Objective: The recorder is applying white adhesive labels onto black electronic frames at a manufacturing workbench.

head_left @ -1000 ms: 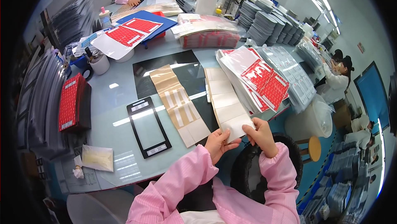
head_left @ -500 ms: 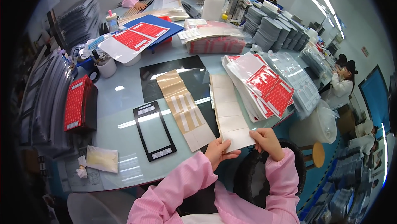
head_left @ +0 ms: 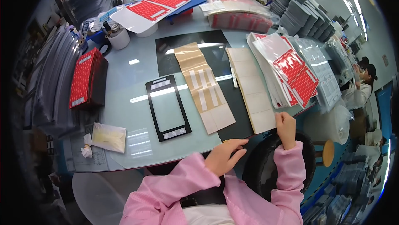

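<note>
My left hand (head_left: 225,157) is held over the near table edge, its fingers stretched out and thumb apart, touching nothing. At the near right corner of a stack of long off-white paper strips (head_left: 252,84), my right hand (head_left: 286,130) is closed with fingertips pinched together. Whether they grip a strip's corner is hidden. Left of that stack lies a brown backing strip (head_left: 199,65) with narrow white strips and off-white squares at its near end. Farther left, a black-bordered rectangular panel (head_left: 168,108) with a clear window lies flat on the glass.
Red-and-white printed sheets (head_left: 286,69) are piled at the right, beside clear plastic trays (head_left: 314,67). A red-faced stack (head_left: 85,79) and a small pale packet (head_left: 109,137) are at the left. A black-lined bin (head_left: 262,158) stands below the near edge.
My left hand has let go of the off-white strips and drawn back toward me, opening. The strips' near end now lies lower on the table. The whole view has tilted downward.
</note>
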The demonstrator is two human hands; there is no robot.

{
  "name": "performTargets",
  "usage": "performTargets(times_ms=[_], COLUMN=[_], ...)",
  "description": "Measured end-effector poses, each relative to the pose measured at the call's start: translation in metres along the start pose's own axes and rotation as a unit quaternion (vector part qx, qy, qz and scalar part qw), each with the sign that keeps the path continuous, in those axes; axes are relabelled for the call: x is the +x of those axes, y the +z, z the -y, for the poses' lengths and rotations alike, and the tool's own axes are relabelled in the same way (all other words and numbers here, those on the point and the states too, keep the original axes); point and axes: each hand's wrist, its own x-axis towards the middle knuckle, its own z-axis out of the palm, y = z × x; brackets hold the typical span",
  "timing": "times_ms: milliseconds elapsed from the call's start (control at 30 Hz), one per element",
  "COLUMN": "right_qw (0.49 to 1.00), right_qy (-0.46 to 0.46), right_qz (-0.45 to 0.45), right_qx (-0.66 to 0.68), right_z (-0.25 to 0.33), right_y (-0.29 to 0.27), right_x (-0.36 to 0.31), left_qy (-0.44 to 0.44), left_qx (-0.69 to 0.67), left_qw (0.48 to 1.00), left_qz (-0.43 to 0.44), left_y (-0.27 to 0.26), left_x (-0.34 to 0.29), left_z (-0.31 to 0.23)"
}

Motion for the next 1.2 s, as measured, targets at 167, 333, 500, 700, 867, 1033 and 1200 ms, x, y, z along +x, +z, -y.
performTargets(times_ms=[167, 333, 500, 700, 867, 1033, 1200], right_qw=[0.949, 0.931, 0.904, 0.926, 0.945, 0.985, 0.928], right_qy=[-0.227, -0.361, -0.419, -0.369, -0.319, -0.15, 0.079], right_qz=[-0.147, 0.027, 0.08, 0.031, 0.019, 0.082, 0.205], right_qx=[-0.165, -0.039, -0.016, -0.072, -0.073, -0.034, 0.299], right_z=[0.052, 0.092, 0.102, 0.087, 0.074, 0.062, 0.056], right_y=[0.021, 0.064, 0.09, 0.087, 0.076, 0.079, 0.083], right_x=[-0.026, -0.044, -0.045, -0.042, -0.057, -0.091, -0.103], left_qy=[0.112, 0.04, 0.041, 0.066, 0.084, 0.086, 0.102], left_qx=[0.289, 0.469, 0.467, 0.454, 0.416, 0.439, 0.356], left_qw=[0.943, 0.879, 0.882, 0.886, 0.898, 0.89, 0.926], left_qz=[-0.123, -0.077, -0.05, -0.064, -0.113, -0.083, -0.073], left_y=[-0.035, -0.05, -0.052, -0.056, -0.051, -0.044, -0.045], left_x=[-0.025, -0.037, -0.056, -0.064, -0.06, -0.049, -0.056], left_z=[-0.01, 0.007, 0.0, 0.007, 0.011, 0.007, 0.001])
